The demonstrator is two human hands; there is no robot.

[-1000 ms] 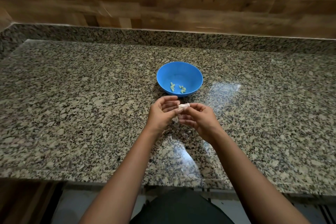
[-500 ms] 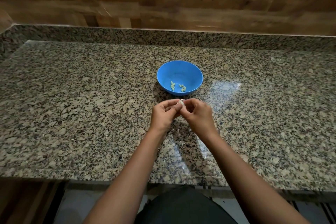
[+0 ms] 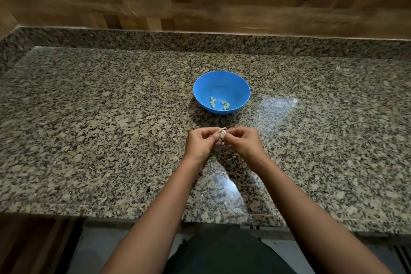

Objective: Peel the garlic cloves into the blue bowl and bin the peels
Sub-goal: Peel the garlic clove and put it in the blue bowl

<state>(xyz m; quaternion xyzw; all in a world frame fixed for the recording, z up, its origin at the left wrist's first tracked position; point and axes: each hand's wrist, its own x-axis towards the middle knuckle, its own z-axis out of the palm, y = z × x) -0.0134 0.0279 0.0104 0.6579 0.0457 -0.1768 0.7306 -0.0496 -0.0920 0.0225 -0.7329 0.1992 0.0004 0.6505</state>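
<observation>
A blue bowl [image 3: 239, 87] stands on the granite counter [image 3: 100, 129], holding several pale peeled garlic cloves [image 3: 225, 105] at its bottom. Just in front of the bowl, my left hand [image 3: 201, 143] and my right hand [image 3: 243, 143] meet above the counter. Both pinch a small garlic clove [image 3: 222, 133] with papery skin between their fingertips. Most of the clove is hidden by my fingers.
Small bits of peel [image 3: 211, 163] lie scattered on the counter under my wrists. A granite upstand and a wooden wall run along the back. The counter's front edge [image 3: 133, 218] is close to my body. No bin is in view.
My hands have closed tighter around the clove and shifted slightly away from the bowl. More of the clove's skin now shows between the fingertips.
</observation>
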